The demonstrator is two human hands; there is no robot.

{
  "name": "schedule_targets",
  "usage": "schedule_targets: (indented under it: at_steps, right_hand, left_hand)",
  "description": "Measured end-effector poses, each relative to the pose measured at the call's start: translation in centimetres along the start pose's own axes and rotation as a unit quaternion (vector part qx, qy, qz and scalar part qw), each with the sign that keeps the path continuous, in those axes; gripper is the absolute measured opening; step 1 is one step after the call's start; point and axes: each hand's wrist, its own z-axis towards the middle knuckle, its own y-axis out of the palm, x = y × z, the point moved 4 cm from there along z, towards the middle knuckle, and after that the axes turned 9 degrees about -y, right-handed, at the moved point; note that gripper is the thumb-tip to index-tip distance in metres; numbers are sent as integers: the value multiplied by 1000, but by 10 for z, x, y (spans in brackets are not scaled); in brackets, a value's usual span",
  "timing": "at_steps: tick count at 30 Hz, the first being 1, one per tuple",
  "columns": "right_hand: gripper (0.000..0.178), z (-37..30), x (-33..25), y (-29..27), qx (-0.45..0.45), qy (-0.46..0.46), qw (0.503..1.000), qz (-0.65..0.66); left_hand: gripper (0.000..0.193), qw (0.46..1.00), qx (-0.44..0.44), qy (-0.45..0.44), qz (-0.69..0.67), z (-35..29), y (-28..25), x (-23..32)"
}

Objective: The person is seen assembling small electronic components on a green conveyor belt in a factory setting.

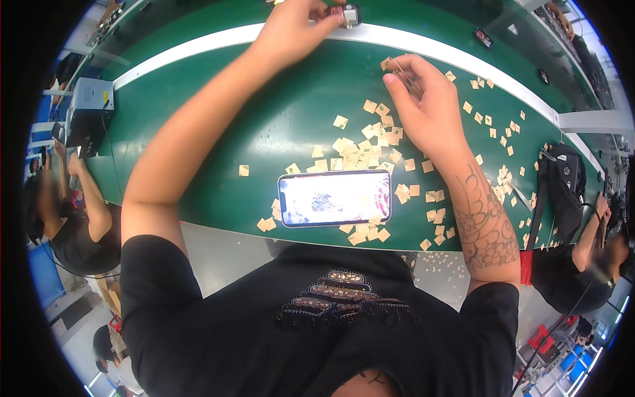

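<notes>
At the far side of the table, my left hand (296, 30) reaches over the white strip (198, 49). Its fingers are closed on a small black-and-silver part (349, 14), whose kind I cannot make out. To the right, my right hand (426, 99) pinches a pair of thin metal tweezers (403, 74). A small tan paper square (386, 63) is at the fingertips beside the tweezers. Many similar tan squares (360, 155) lie scattered and heaped between my arms. Nearest to me, a phone (335, 198) with a lit screen lies flat, with a few squares touching its edges.
A black bag (562, 185) lies at the table's right end. A grey box (92, 109) stands at the left end. Beyond the white strip lie small dark parts (483, 38). Co-workers sit at left (86, 225) and right (575, 271). More squares dot the right side.
</notes>
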Motion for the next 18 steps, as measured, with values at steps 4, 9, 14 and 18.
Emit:
schedule_targets:
  at_steps: [4, 9, 14, 18]
  right_hand:
    - [12, 2, 6, 0, 22, -64, 998, -2]
    - [15, 2, 9, -5, 43, -98, 994, -1]
    - [16, 3, 7, -6, 17, -70, 997, 11]
    - [16, 2, 10, -3, -6, -26, 1000, 10]
  left_hand:
    - [26, 993, 9, 8, 114, 61, -8, -26]
    - [30, 982, -15, 47, 184, 73, -15, -21]
    - [37, 936, 16, 114, 333, 44, -47, -26]
    - [41, 945, -38, 72, 316, 39, -57, -52]
